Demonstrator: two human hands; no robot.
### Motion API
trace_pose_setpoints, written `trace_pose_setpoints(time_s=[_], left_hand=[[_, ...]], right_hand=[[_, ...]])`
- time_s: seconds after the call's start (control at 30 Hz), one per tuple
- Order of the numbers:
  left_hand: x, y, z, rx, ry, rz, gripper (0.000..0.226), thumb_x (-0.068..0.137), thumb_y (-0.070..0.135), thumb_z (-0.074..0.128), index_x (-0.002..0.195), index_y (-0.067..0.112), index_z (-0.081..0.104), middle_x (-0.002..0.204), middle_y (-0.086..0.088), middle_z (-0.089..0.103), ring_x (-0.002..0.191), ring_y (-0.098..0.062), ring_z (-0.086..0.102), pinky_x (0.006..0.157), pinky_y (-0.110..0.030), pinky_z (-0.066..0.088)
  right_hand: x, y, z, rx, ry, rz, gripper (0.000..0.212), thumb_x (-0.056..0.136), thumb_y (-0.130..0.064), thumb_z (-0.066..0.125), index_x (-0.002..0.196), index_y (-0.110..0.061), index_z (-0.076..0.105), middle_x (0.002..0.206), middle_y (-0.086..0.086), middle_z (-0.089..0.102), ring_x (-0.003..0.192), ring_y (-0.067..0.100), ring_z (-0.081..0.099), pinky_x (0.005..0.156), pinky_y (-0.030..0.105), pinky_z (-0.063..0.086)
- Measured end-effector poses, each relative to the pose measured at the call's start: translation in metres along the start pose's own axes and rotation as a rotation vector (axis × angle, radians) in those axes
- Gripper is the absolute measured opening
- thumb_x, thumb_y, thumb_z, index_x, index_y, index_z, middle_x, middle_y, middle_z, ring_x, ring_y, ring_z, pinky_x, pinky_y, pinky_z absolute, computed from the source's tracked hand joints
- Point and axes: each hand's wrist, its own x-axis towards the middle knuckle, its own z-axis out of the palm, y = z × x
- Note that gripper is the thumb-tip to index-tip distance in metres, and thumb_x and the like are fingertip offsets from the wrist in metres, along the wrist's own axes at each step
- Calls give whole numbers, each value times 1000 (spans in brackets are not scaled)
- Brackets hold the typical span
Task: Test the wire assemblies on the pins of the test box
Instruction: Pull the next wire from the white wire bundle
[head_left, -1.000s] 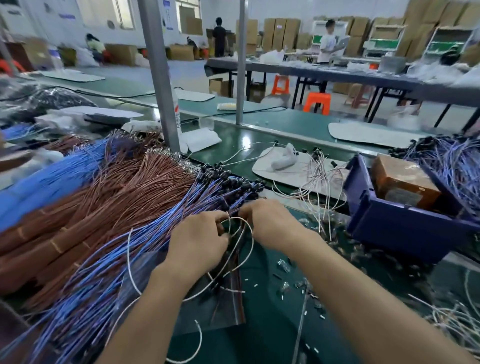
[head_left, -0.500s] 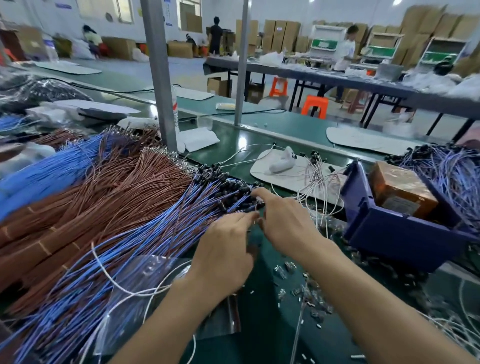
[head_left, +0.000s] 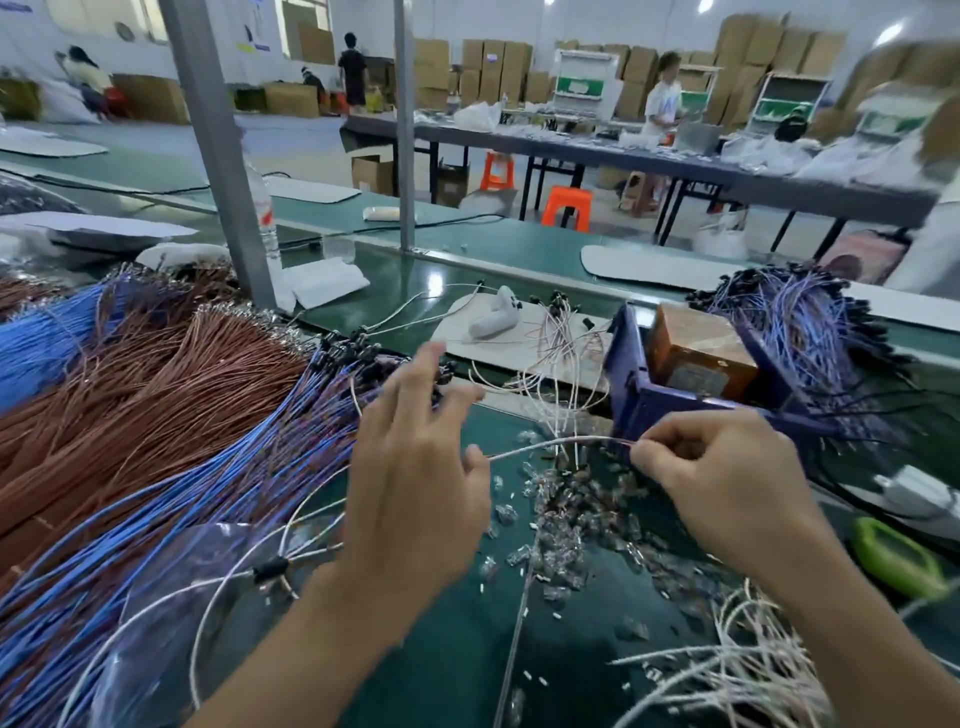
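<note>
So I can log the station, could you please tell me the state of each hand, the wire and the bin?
Left hand: fingers spread, grip on wire unclear.
Right hand: pinches the wire.
Wire: arched between the hands.
Bin: open, holds a brown box.
</note>
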Motion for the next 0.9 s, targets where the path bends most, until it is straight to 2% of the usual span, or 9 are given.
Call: trace_pose_setpoints(time_s=[0.1,0.2,0.3,0.37,0.47,0.6,0.67,0.73,0.9], left_hand=[[9,54,12,-250,-148,137,54,88,29,68,140,24,58,151,3,49,135,-11,38,117,-24,20],[12,84,34,-518,-287,111,38,98,26,62,136,32,64,132,16,65,120,0,50,109,-17,35],[11,88,51,-709,-357,17,18,100,24,65,112,33,74,79,27,66,72,4,58,66,-10,40],[9,81,59,-651,-372,74,14,99,24,67,107,31,75,66,26,61,63,4,56,59,-10,37],[6,71,70,-548,-365,137,15,98,23,70,109,31,76,81,21,71,79,1,64,68,-11,45],[1,65,83,-559,-357,63,18,95,20,74,109,29,79,95,24,74,91,4,66,81,-9,49],[-3,65,88,-539,-329,73,17,93,19,75,107,27,80,94,23,75,90,4,67,81,-11,50],[-7,67,91,-541,-321,114,15,93,19,76,105,27,80,91,23,74,85,4,66,78,-10,49],[-13,77,95,-555,-309,302,15,96,32,63,105,27,75,92,21,71,82,10,59,80,-1,40]], right_hand=[[-5,6,-17,-6,-6,-42,24,85,-27,80,63,-33,74,58,-23,66,61,-4,62,49,9,43],[-12,19,-35,89,47,-64,18,83,-26,81,73,-40,76,62,-15,70,60,6,64,52,23,50],[-21,50,-51,193,166,-20,20,84,-23,80,76,-41,77,61,-8,70,54,11,62,51,25,49],[-24,72,-56,196,213,33,20,85,-22,81,75,-39,77,59,-6,69,52,15,61,47,26,46],[-27,99,-57,156,317,111,29,84,-16,83,66,-37,75,62,-12,71,59,16,64,52,31,49],[-37,112,-46,-23,332,119,28,84,-15,82,71,-39,73,60,-20,66,71,5,65,56,14,49],[-42,114,-39,-179,344,76,20,81,-9,84,80,-28,79,62,-25,56,67,10,58,74,26,53],[-45,112,-34,-288,360,82,25,79,-5,85,94,-24,81,79,-19,56,85,13,50,87,37,48],[-52,88,-8,-234,190,-132,54,83,-8,78,131,-30,68,112,-22,55,110,-5,42,103,5,28]])
